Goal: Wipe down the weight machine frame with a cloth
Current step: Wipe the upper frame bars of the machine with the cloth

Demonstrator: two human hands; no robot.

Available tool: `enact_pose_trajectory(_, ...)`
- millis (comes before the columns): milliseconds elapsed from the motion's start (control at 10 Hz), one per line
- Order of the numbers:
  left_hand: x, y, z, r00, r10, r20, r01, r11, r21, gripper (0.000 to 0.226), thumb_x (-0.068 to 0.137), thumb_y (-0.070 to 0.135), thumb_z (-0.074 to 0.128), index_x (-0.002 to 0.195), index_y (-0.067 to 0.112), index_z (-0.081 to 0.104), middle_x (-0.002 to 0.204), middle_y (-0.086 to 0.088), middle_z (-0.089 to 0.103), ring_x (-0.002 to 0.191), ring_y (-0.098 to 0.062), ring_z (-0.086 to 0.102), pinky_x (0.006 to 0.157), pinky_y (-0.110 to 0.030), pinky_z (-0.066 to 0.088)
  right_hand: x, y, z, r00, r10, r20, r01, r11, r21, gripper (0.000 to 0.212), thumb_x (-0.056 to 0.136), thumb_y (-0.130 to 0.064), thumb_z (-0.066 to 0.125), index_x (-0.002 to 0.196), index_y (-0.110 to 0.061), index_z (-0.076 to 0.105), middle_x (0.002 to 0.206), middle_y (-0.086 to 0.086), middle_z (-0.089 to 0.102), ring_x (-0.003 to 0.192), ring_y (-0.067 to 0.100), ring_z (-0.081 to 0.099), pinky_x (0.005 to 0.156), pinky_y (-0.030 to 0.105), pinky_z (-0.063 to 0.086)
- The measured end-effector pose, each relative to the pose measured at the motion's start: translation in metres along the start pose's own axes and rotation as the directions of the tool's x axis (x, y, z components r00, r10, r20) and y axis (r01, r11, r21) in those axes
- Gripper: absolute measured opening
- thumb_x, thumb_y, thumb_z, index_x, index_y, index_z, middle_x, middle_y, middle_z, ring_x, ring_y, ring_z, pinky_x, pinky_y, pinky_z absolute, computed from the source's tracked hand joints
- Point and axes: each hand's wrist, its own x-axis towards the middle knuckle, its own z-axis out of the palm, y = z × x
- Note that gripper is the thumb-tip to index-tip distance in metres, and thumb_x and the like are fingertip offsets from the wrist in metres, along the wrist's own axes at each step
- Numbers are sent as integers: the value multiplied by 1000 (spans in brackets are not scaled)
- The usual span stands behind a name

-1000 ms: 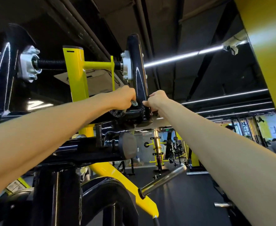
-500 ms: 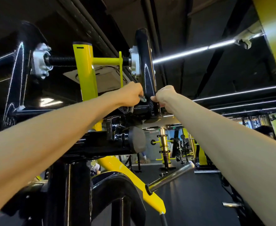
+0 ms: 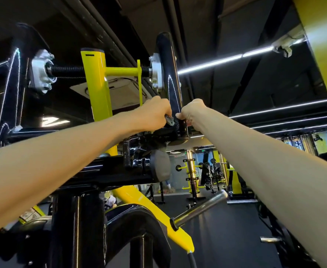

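Reaching up in the head view, the left hand has its fingers curled tight round a grey cloth, a bit of which shows against the left face of the black post of the weight machine frame. The right hand grips the post's right edge, thumb across its front; whether any cloth lies under those fingers I cannot tell. Just left of the fingers stands a yellow upright; below them is a crowded black crossbar. Right of the fingers the room is open.
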Motion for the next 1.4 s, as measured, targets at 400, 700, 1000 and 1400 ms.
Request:
enact_pose_trajectory(400, -9, -19, -21, 987, -121, 101, 138, 974, -180, 17, 91, 5, 57, 96, 1, 72, 72, -10, 67, 66, -11, 59, 73, -30, 48, 6, 10, -1, 996, -61, -61, 62, 998, 19, 40, 90, -12, 65, 127, -3, 53, 119, 5, 58, 107, 23, 58, 84, 23, 44)
enact_pose_trajectory(700, 34, -23, 3, 882, -389, 267, 442, 879, -180, 31, 94, 4, 54, 124, -4, 53, 119, -14, 54, 99, -27, 50, 79, -32, 40, 15, 12, -1, 998, -42, -42, 45, 997, 62, 50, 86, -15, 71, 131, -5, 52, 125, 12, 58, 109, 22, 54, 90, 31, 44)
enact_pose_trajectory(1000, 14, -5, -4, 939, -330, 95, 342, 869, -358, 24, 87, 2, 62, 105, 12, 50, 108, -6, 48, 101, -21, 48, 83, -33, 44, 20, 7, 2, 999, -16, -36, 19, 995, 93, 43, 84, -13, 73, 123, -5, 56, 119, 11, 62, 104, 25, 62, 84, 27, 52)
enact_pose_trajectory(1400, 5, 12, -10, 991, -136, 7, 136, 988, -67, 31, 87, -4, 54, 115, 2, 43, 91, -8, 50, 78, -24, 48, 60, -32, 34, -1, 3, -2, 999, 25, -32, -23, 999, 46, 41, 83, -21, 74, 114, -4, 54, 107, 6, 64, 101, 19, 64, 79, 25, 48)
